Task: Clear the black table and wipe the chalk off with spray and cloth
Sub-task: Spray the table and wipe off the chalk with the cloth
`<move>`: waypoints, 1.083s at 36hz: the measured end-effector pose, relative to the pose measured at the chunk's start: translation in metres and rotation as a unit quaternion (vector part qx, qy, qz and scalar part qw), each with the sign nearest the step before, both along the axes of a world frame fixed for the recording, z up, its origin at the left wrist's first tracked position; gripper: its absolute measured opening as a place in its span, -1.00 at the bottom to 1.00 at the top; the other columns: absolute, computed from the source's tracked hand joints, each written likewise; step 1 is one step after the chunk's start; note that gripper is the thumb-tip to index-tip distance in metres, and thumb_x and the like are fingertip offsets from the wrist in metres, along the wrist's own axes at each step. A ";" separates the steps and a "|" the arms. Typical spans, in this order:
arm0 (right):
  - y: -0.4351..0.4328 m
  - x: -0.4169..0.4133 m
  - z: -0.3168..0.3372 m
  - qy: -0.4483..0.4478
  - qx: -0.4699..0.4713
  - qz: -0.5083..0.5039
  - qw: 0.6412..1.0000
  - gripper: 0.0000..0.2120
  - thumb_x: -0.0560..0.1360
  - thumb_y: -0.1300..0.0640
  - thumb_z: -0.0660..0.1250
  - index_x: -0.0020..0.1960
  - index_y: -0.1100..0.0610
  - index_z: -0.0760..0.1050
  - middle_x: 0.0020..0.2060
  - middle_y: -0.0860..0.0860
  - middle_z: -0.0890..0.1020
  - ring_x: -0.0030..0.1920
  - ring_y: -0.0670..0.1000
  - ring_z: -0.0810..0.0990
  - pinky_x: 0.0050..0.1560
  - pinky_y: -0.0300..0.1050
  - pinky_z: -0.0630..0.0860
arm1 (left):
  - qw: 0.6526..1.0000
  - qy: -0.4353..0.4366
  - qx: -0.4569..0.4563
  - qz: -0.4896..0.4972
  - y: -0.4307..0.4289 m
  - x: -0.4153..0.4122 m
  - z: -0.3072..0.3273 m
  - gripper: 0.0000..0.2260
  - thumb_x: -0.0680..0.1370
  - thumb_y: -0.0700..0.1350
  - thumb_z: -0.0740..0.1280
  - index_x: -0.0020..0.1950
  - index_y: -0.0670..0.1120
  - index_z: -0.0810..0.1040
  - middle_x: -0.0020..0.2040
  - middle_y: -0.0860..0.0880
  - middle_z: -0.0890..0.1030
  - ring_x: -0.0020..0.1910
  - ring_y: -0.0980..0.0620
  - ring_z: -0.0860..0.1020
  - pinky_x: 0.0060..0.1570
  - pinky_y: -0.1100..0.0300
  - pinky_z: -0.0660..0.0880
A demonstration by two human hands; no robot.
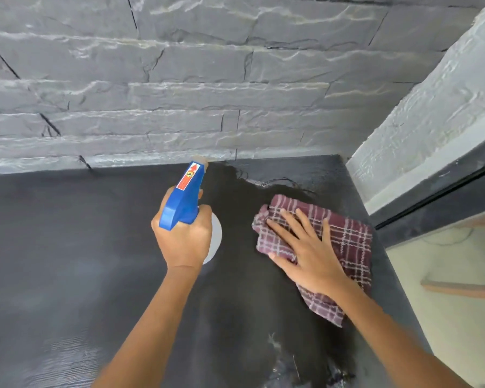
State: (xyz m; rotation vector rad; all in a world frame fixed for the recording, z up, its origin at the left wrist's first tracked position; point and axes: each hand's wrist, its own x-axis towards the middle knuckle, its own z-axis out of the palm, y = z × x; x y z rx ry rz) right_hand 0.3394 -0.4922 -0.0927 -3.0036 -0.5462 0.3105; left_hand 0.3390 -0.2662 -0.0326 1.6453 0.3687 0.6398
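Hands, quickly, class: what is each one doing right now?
Left hand: closed around the spray bottle.
Right hand: open, fingers spread flat, pressing the checked cloth on the black table.

Your left hand [183, 242] grips a blue spray bottle [186, 196] above the black table [67, 247]; your right hand [305, 247] presses flat on a plaid cloth [347, 236].
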 end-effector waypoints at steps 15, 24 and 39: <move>0.092 0.096 0.001 0.002 0.033 0.164 0.986 -0.42 0.54 -0.26 0.01 0.50 -0.20 -0.08 0.53 -0.10 -0.03 0.51 0.04 -0.19 0.40 0.32 -0.31 | 1.000 0.019 0.017 0.016 0.000 0.001 -0.005 -0.76 0.31 -0.20 0.24 -0.05 -0.19 0.54 -0.29 0.10 0.50 -0.34 0.33 0.48 -0.25 0.57 0.37; 0.076 0.113 -0.003 -0.030 0.028 -0.011 0.999 -0.37 0.49 -0.33 0.00 0.50 -0.18 -0.03 0.52 -0.06 0.03 0.51 0.10 -0.08 0.39 0.36 -0.17 | 1.000 0.009 0.018 0.022 -0.002 0.001 -0.004 -0.77 0.33 -0.21 0.25 -0.04 -0.10 0.53 -0.23 0.18 0.57 -0.24 0.36 0.55 -0.21 0.60 0.35; 0.088 0.106 -0.003 -0.017 0.059 0.132 0.989 -0.42 0.51 -0.35 -0.07 0.49 -0.23 0.01 0.52 -0.10 0.05 0.51 0.03 -0.07 0.39 0.35 -0.26 | 0.999 0.023 0.036 0.025 0.001 0.002 -0.007 -0.82 0.32 -0.18 0.24 -0.11 -0.15 0.51 -0.26 -0.01 0.53 -0.32 0.19 0.45 -0.19 0.56 0.34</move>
